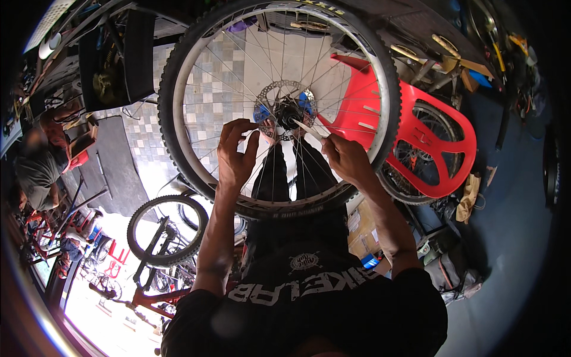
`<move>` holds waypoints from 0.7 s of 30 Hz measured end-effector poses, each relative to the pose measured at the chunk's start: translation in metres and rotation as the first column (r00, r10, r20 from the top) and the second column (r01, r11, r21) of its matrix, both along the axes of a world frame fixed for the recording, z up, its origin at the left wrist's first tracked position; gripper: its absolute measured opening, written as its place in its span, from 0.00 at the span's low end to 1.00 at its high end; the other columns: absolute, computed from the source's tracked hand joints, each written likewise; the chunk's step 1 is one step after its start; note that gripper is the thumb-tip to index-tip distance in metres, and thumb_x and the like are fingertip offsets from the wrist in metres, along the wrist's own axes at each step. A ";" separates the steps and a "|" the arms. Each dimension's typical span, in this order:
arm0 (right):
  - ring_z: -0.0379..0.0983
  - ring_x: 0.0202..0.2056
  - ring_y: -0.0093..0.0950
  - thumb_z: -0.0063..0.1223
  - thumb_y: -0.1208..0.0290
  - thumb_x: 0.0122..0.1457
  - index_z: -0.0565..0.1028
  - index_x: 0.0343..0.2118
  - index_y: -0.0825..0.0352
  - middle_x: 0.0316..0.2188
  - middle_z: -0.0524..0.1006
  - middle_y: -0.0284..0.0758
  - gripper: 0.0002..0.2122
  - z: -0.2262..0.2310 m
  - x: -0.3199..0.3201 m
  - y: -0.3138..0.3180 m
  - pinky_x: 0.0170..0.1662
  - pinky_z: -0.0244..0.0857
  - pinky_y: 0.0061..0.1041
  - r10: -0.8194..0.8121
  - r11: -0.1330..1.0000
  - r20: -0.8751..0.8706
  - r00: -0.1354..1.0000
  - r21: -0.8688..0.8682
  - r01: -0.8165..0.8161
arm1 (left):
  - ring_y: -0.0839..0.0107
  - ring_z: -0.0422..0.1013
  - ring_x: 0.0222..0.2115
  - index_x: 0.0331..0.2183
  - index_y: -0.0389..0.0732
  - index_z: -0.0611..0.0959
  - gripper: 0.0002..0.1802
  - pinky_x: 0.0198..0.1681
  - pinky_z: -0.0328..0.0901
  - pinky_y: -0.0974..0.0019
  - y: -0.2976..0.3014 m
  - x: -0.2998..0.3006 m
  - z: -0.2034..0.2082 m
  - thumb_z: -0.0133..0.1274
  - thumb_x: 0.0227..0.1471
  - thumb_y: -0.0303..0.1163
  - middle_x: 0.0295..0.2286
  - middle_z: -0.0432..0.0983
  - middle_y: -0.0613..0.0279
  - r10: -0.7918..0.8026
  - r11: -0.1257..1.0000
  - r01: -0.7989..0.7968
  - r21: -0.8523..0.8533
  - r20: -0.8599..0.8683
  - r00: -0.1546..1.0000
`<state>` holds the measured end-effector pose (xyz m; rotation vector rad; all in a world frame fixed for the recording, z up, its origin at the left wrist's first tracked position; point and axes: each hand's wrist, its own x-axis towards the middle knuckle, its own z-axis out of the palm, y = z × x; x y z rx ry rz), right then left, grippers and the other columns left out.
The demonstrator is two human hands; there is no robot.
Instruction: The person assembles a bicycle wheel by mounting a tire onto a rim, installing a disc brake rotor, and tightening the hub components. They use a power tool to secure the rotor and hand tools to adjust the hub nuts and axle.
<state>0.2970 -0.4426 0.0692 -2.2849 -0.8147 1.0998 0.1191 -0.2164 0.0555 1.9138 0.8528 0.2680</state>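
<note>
A bicycle wheel point(178, 65) with a knobby black tyre, silver rim and thin spokes stands upright in front of me, its lower edge against my legs. A brake disc point(275, 95) sits at the hub with blue parts beside it. My left hand point(237, 152) is closed around spokes just left of the hub. My right hand point(344, 157) pinches a thin pale stick-like tool point(309, 129) whose tip points at the hub. Both forearms rise from the lower edge.
A red plastic chair point(437, 140) lies tipped behind the wheel on the right, with another wheel behind it. A bicycle point(160, 238) stands at lower left. A person point(38, 169) sits at far left. Bags and boxes point(446, 268) crowd the lower right. Tiled floor lies beyond.
</note>
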 end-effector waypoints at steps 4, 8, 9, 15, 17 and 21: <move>0.77 0.21 0.47 0.50 0.61 0.72 0.77 0.30 0.67 0.16 0.75 0.43 0.16 -0.001 -0.004 0.007 0.26 0.70 0.43 0.000 1.000 0.057 0.998 0.003 0.000 | 0.56 0.79 0.44 0.43 0.39 0.86 0.10 0.42 0.75 0.59 0.004 0.001 0.000 0.61 0.58 0.24 0.44 0.80 0.53 0.006 1.000 -0.006 0.000 0.000 1.000; 0.79 0.23 0.39 0.51 0.61 0.73 0.79 0.34 0.67 0.21 0.79 0.40 0.14 -0.003 -0.003 0.008 0.29 0.69 0.38 0.022 0.992 -0.007 1.000 -0.122 -0.023 | 0.57 0.79 0.44 0.43 0.39 0.86 0.10 0.42 0.75 0.59 0.004 0.003 0.001 0.61 0.58 0.25 0.44 0.81 0.53 0.012 1.000 -0.012 0.001 0.002 1.000; 0.78 0.23 0.38 0.51 0.61 0.73 0.79 0.34 0.67 0.21 0.79 0.40 0.15 -0.004 -0.002 0.008 0.29 0.69 0.37 -0.001 0.996 -0.031 1.000 -0.087 -0.002 | 0.59 0.79 0.44 0.43 0.39 0.86 0.10 0.42 0.75 0.60 0.004 0.004 0.000 0.61 0.58 0.24 0.44 0.81 0.54 -0.001 1.000 0.001 0.006 0.000 1.000; 0.77 0.24 0.33 0.51 0.61 0.73 0.79 0.34 0.66 0.21 0.77 0.37 0.14 -0.020 -0.002 0.003 0.30 0.68 0.33 -0.042 0.998 -0.098 0.994 0.039 0.046 | 0.63 0.79 0.44 0.44 0.37 0.85 0.10 0.42 0.76 0.63 0.001 0.013 0.000 0.59 0.60 0.22 0.43 0.82 0.55 -0.054 0.998 0.054 -0.016 -0.002 0.999; 0.76 0.23 0.33 0.52 0.61 0.73 0.79 0.34 0.66 0.21 0.77 0.36 0.14 -0.027 -0.001 0.000 0.30 0.67 0.32 -0.058 0.994 -0.119 0.991 0.089 0.068 | 0.64 0.79 0.43 0.44 0.37 0.85 0.10 0.42 0.76 0.63 0.001 0.016 0.001 0.59 0.60 0.22 0.42 0.82 0.55 -0.069 0.997 0.069 -0.031 0.007 0.998; 0.77 0.24 0.33 0.53 0.63 0.72 0.78 0.34 0.66 0.22 0.77 0.37 0.13 -0.037 0.004 -0.007 0.30 0.68 0.32 0.001 0.993 -0.116 0.993 0.120 0.013 | 0.61 0.80 0.39 0.42 0.39 0.86 0.10 0.39 0.74 0.60 -0.002 0.022 0.001 0.63 0.57 0.26 0.40 0.83 0.55 -0.059 0.995 0.060 -0.084 0.012 0.998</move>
